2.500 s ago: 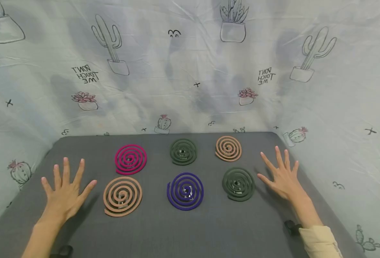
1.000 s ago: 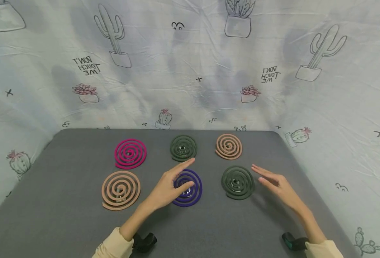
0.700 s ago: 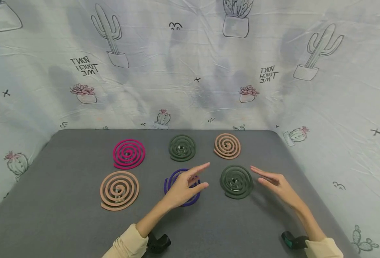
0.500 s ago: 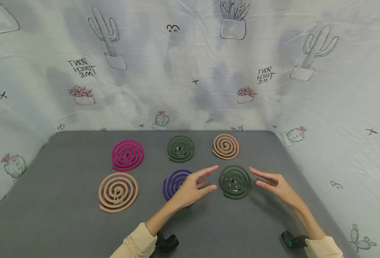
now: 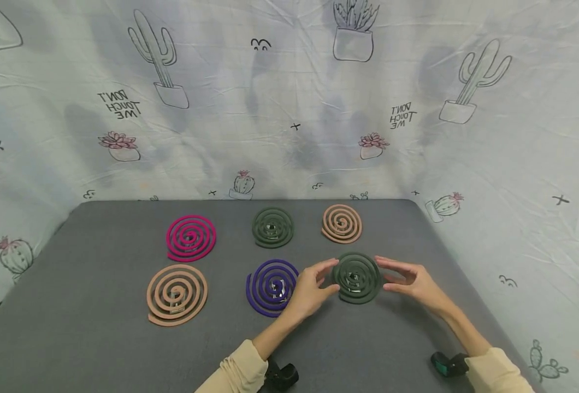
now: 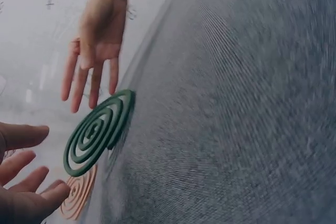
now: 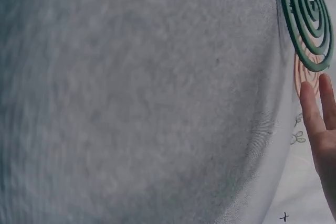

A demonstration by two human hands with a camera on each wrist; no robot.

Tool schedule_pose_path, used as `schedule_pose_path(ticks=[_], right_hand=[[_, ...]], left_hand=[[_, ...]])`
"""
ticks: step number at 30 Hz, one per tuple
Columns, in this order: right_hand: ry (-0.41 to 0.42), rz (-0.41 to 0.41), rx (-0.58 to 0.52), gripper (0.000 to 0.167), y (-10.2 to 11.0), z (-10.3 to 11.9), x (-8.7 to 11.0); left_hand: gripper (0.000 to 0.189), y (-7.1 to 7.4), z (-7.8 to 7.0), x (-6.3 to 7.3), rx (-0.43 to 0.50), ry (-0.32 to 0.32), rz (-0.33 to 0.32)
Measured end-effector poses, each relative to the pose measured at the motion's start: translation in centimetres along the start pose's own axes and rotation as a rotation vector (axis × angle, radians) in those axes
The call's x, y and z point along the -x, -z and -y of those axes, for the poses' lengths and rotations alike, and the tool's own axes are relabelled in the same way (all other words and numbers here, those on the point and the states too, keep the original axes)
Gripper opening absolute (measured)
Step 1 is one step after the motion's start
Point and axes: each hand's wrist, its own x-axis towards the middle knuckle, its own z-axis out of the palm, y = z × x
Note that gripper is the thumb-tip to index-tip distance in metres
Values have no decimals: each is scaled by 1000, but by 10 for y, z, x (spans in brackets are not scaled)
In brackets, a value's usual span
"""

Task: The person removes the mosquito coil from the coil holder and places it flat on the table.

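Observation:
At the front right of the table lies a dark green mosquito coil (image 5: 356, 277), flat, with a hand at either side. My left hand (image 5: 310, 292) has its thumb and fingers spread apart by the coil's left edge; in the left wrist view a small gap separates those fingers (image 6: 26, 179) from the green coil (image 6: 97, 134). By the right edge, my right hand (image 5: 414, 281) holds its thumb apart from extended fingers. Its fingertips are close to the coil, and whether they touch it I cannot tell. A blue coil (image 5: 265, 289) sits just left, partly covered by my left hand.
An orange coil (image 5: 177, 295) lies front left. The back row has a pink coil (image 5: 191, 238), another green coil (image 5: 272, 227) and another orange coil (image 5: 342, 224). The grey table (image 5: 122, 349) is bordered by a white cloth (image 5: 220, 109) printed with cacti at back and sides.
My left hand has come from the far left, across the blue coil, to the front green coil. My right hand has turned inward and moved slightly closer. The coils remain in place.

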Motion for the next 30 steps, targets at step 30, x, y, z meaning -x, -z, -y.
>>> schedule_pose_path(ticks=[30], right_hand=[[-209,78,133,69,10,-7,-26]], left_hand=[[62,-22,10,-16,-262,53,-122]])
